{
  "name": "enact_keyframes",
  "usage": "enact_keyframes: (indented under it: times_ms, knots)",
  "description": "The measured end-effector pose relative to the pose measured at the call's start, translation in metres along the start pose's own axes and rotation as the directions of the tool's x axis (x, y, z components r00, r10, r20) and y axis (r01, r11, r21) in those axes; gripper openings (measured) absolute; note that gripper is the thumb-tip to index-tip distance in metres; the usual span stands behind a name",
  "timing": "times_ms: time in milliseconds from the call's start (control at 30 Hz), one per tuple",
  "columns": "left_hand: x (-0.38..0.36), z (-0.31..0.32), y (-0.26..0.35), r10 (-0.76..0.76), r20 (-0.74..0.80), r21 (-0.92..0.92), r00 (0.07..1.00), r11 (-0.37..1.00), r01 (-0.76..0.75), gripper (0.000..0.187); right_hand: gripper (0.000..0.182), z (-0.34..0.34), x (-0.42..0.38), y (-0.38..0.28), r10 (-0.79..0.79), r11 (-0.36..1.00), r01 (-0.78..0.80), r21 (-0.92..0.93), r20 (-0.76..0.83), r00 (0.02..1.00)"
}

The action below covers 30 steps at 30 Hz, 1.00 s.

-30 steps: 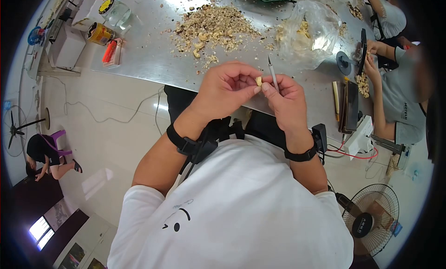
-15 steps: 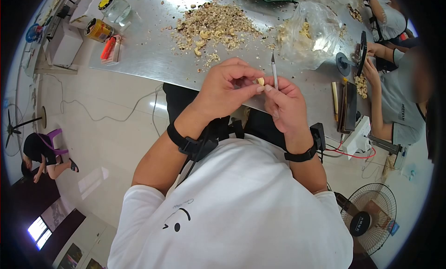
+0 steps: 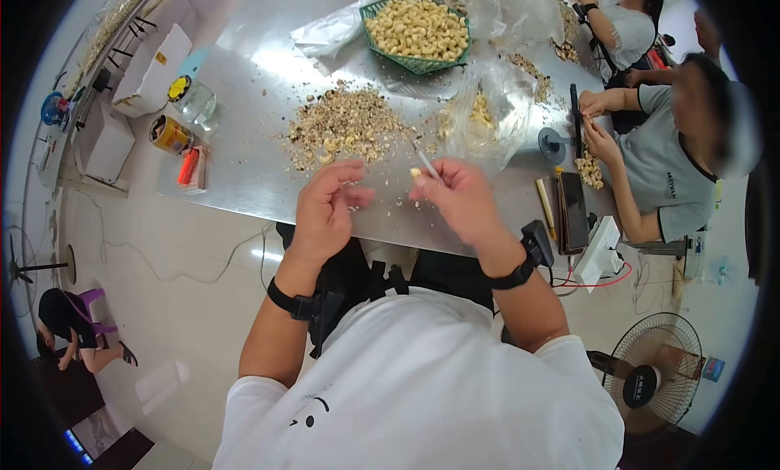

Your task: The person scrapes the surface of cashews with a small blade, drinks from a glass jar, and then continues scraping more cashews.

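Observation:
My right hand [image 3: 465, 200] grips a slim craft knife [image 3: 427, 164], its blade pointing up and away from me. A pale cashew nut [image 3: 415, 172] shows at the tips of that hand's thumb and forefinger. My left hand [image 3: 327, 212] is apart from it, over the table's near edge, with its fingers spread and a little blurred. Nothing shows between them. Just beyond both hands lies a heap of brown shell scraps [image 3: 349, 122] with a few cashews at its near side.
A green basket [image 3: 416, 66] of cashews stands at the back, beside clear plastic bags [image 3: 500, 116]. Jars [image 3: 193, 100] and an orange-red tool [image 3: 188, 168] are on the left. To the right, a co-worker [image 3: 678, 145] handles nuts near a phone stand [image 3: 552, 145].
My hands have separated: the left moved left and its fingers opened, while the right keeps the knife and the nut. The view has tilted up, bringing the whole basket into sight.

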<state>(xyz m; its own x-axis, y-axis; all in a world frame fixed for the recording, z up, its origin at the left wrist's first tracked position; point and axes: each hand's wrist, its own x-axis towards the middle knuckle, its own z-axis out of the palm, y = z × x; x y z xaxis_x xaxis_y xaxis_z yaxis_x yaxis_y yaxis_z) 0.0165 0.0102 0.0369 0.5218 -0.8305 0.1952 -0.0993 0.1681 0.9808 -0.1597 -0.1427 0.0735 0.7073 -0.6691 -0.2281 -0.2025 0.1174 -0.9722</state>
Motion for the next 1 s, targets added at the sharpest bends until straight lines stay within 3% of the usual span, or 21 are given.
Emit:
enact_keyframes:
  times_ms: [100, 167, 233, 300, 367, 500, 633, 733, 767, 800, 833, 867, 1000]
  knots:
    - [0.011, -0.026, -0.008, 0.256, 0.004, 0.286, 0.967, 0.926, -0.247, 0.033, 0.014, -0.004, 0.028, -0.039, -0.035, 0.997, 0.031, -0.065, -0.058, 0.998]
    - [0.018, -0.034, -0.005, 0.375, 0.023, 0.473, 0.927, 0.813, -0.340, 0.029, 0.015, -0.010, 0.061, -0.067, -0.010, 0.996, -0.008, -0.086, -0.204, 0.979]
    - [0.021, -0.042, 0.005, 0.411, 0.043, 0.642, 0.911, 0.687, -0.341, 0.024, 0.022, -0.021, 0.106, -0.069, -0.181, 0.981, 0.193, 0.002, -0.340, 0.923]
    - [0.021, -0.043, -0.003, 0.278, -0.065, 0.647, 0.958, 0.743, -0.172, 0.023, 0.035, -0.032, 0.123, -0.077, -0.165, 0.972, 0.215, 0.093, -0.377, 0.911]
    - [0.025, -0.042, -0.006, 0.177, -0.122, 0.666, 0.977, 0.744, -0.052, 0.027, 0.039, -0.024, 0.107, -0.081, -0.202, 0.967, 0.245, 0.073, -0.368, 0.907]
    - [0.032, -0.040, -0.016, 0.257, -0.069, 0.769, 0.964, 0.629, -0.113, 0.031, 0.037, -0.004, 0.057, -0.054, -0.153, 0.985, 0.167, 0.038, -0.253, 0.955]
    - [0.038, -0.037, -0.017, 0.199, -0.010, 0.811, 0.980, 0.575, -0.109, 0.031, 0.031, -0.002, 0.016, -0.006, -0.088, 0.996, 0.090, -0.002, -0.192, 0.977]
    - [0.048, -0.040, -0.029, 0.243, 0.046, 0.804, 0.969, 0.566, -0.180, 0.032, 0.029, -0.004, -0.005, 0.029, -0.130, 0.992, 0.128, -0.020, -0.193, 0.973]
    - [0.052, -0.036, -0.026, 0.332, 0.064, 0.799, 0.941, 0.548, -0.248, 0.021, 0.029, -0.006, -0.008, 0.047, -0.138, 0.989, 0.144, 0.023, -0.187, 0.973]
    - [0.055, -0.034, -0.014, 0.249, 0.112, 0.817, 0.962, 0.529, -0.231, 0.022, 0.028, -0.007, -0.014, 0.052, -0.129, 0.991, 0.123, -0.048, -0.171, 0.977]
    - [0.055, -0.032, -0.018, 0.290, 0.096, 0.845, 0.952, 0.481, -0.232, 0.024, 0.026, -0.004, -0.026, 0.037, -0.093, 0.994, 0.080, -0.075, -0.185, 0.978]
    - [0.055, -0.033, -0.021, 0.272, 0.124, 0.879, 0.954, 0.416, -0.233, 0.025, 0.024, -0.002, -0.027, 0.053, -0.149, 0.987, 0.157, 0.036, -0.166, 0.975]
    - [0.064, -0.031, -0.025, 0.179, 0.139, 0.874, 0.974, 0.441, -0.205, 0.019, 0.023, -0.007, -0.038, 0.048, -0.031, 0.999, 0.026, -0.042, -0.118, 0.992]
